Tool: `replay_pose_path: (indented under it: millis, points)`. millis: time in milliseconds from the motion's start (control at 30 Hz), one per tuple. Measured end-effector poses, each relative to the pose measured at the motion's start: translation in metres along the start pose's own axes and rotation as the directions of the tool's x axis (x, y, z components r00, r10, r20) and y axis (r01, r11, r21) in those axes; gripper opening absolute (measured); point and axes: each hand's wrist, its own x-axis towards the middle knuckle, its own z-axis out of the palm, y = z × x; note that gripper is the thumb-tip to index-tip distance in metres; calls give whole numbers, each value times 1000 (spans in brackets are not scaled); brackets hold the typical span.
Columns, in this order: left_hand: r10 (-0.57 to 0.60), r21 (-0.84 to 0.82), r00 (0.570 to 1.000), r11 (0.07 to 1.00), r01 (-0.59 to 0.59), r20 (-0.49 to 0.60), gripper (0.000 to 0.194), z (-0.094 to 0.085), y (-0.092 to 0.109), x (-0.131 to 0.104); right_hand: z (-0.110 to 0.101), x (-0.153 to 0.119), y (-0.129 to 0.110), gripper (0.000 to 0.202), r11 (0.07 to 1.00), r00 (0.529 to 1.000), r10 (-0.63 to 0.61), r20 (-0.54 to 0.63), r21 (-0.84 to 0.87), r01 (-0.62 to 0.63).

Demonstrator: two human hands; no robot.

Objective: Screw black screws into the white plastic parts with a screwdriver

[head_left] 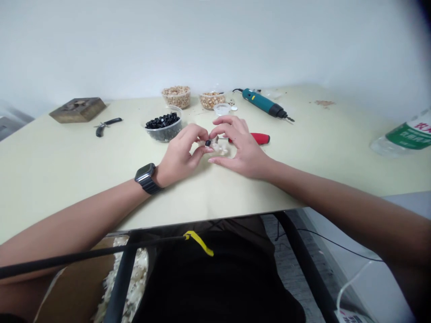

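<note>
Thumb and fingers of my left hand (pixel 186 150), a dark watch on its wrist, are closed in a pinch on a small black piece (pixel 208 143). Beside it, my right hand (pixel 244 150) has its thumb and fingers apart, the index fingertip close to the black piece. Whether that fingertip touches it I cannot tell. Small whitish pieces (pixel 221 149) show under the right hand. Behind that hand lies a red-handled tool (pixel 261 138) with a thin metal shaft, partly covered. A clear tub (pixel 164 133) of black pieces stands just beyond my left hand.
Two clear tubs of tan pieces, one (pixel 176 99) left of the other (pixel 212 101), stand at the back. A small lid (pixel 222 109) and a teal rotary drill (pixel 266 104) lie nearby. Pliers (pixel 107 125) and a wooden block (pixel 79 110) are left; a bottle (pixel 407 134) is right.
</note>
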Motion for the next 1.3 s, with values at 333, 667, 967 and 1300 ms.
replay_pose_path:
  millis: [333,667,967,1300]
  points:
    - [-140,-214,987,969,122,-74,45,12,-7,-6,3,6,8,34,989,996,-86,-15,117,87]
    - [-262,-331,962,917,222,-80,54,14,-3,-7,-4,9,-2,34,973,998,22,62,227,-36]
    - [-247,-364,963,912,192,-110,45,28,-10,-13,-3,12,-3,34,954,996,15,83,297,-39]
    - [-184,-348,977,927,137,-105,38,31,-11,-14,0,12,-1,37,939,996,7,94,342,-39]
